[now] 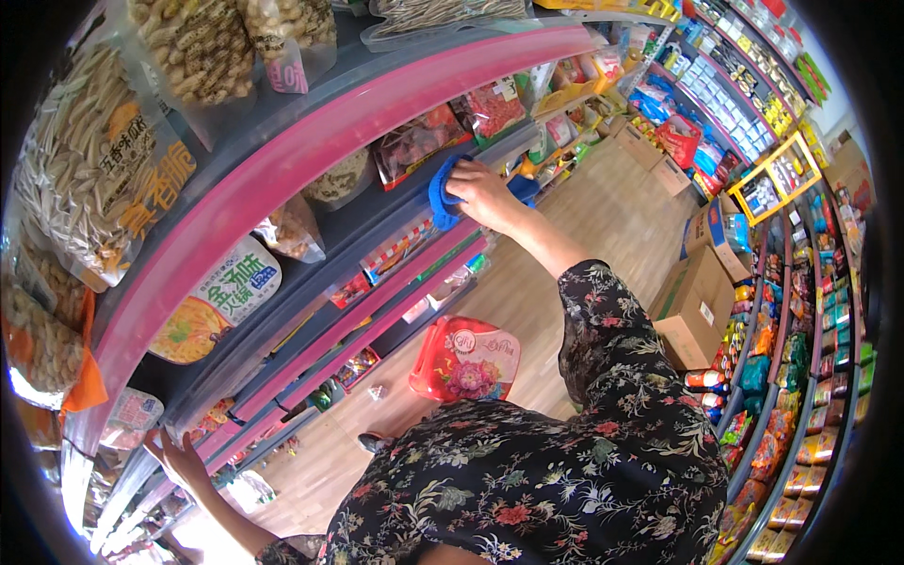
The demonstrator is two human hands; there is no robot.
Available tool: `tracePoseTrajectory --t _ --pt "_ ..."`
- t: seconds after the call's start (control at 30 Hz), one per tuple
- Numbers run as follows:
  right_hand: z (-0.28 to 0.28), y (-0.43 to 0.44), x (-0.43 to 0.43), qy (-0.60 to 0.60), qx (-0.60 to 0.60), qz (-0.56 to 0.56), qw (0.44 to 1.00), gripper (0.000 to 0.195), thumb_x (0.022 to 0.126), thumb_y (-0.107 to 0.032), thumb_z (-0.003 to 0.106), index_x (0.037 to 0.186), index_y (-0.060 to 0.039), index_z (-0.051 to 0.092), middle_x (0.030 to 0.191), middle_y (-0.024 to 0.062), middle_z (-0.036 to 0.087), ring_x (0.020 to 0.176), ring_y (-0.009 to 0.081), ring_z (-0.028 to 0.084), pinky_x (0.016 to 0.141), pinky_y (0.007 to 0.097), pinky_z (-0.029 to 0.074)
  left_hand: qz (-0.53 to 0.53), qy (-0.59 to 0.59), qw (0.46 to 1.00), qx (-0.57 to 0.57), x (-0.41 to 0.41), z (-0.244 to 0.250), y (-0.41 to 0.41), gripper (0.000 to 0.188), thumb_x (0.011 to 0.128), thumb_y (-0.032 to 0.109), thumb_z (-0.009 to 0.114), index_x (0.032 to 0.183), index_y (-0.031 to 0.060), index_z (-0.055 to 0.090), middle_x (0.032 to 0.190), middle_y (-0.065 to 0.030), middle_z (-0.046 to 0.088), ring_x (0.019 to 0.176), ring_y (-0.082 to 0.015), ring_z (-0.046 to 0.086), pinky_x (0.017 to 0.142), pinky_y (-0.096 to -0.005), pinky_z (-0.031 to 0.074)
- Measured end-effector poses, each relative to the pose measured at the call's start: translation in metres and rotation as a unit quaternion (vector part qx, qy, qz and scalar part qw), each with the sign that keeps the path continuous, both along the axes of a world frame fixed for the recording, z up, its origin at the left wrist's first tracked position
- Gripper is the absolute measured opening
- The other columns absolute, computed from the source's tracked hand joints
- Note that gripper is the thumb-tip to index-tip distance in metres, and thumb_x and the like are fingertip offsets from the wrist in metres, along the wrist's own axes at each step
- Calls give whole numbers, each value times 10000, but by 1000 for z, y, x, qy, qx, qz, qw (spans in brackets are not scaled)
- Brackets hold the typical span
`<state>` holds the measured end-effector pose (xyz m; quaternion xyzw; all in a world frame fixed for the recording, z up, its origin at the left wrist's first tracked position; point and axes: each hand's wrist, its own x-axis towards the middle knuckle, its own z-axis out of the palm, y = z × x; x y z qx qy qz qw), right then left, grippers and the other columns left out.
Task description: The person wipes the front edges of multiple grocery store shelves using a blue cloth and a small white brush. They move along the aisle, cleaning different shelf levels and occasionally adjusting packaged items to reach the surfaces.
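My right hand (487, 194) grips a blue cloth (443, 192) against the front edge of a dark shelf (367, 205). Part of the cloth shows beyond the wrist. Behind the cloth lie a red packet of snacks (418, 143) and a bag of red snacks (493, 109). At the lower left, my left hand (176, 459) rests against the shelf's front edge with its fingers apart. Close to those fingers stands a white-lidded tub (131, 418). A hot-pot food tub (219, 300) with a printed lid sits farther along that shelf.
Above my hands runs a pink shelf strip (339, 152), with bagged peanuts (194, 53) and sunflower seeds (85, 162) over it. A red plastic stool (462, 360) stands on the wooden floor (593, 205). Cardboard boxes (692, 304) and stocked shelves (784, 353) line the right side.
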<state>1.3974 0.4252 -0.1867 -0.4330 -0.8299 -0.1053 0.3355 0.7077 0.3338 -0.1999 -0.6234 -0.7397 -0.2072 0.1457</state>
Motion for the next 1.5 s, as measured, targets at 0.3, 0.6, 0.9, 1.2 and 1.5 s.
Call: tracePoseTrajectory --t 0.3,0.6,0.9,1.2,1.5 --pt "-2 1 15 -21 -75 -11 997 257 591 12 635 845 -19 611 818 141 581 865 354 580 760 453 476 -115 22 991 69 96 6 24 241 840 64 692 1078 69 656 1183 -116 597 1062 -305 603 873 -376 498" --pt "-4 11 95 -20 -76 -45 996 332 662 28 698 983 -9 621 1011 157 628 1010 377 578 870 427 470 -155 -55 984 61 150 20 8 386 755 69 790 1116 112 658 1176 -65 525 856 -222 586 712 -360 497" --pt "3 8 148 -35 -100 -73 992 263 622 40 638 874 15 568 892 165 570 911 363 564 795 432 457 -152 -20 988 36 128 6 12 550 687 147 844 1184 119 608 1225 -113 494 1109 -332 533 877 -401 473" --pt "-1 14 185 -27 -84 -108 990 301 658 16 700 947 4 616 1040 176 639 1047 381 581 911 431 484 -147 -52 987 40 121 -3 15 553 675 15 807 1169 85 569 1249 -122 468 1153 -330 513 925 -430 449" --pt "-2 -22 261 102 -195 -257 941 385 738 31 663 1121 18 627 1082 164 669 1013 262 625 873 354 509 -158 -70 984 37 118 -2 17 545 684 -15 777 1178 91 572 1262 -124 464 1140 -344 530 897 -430 471"
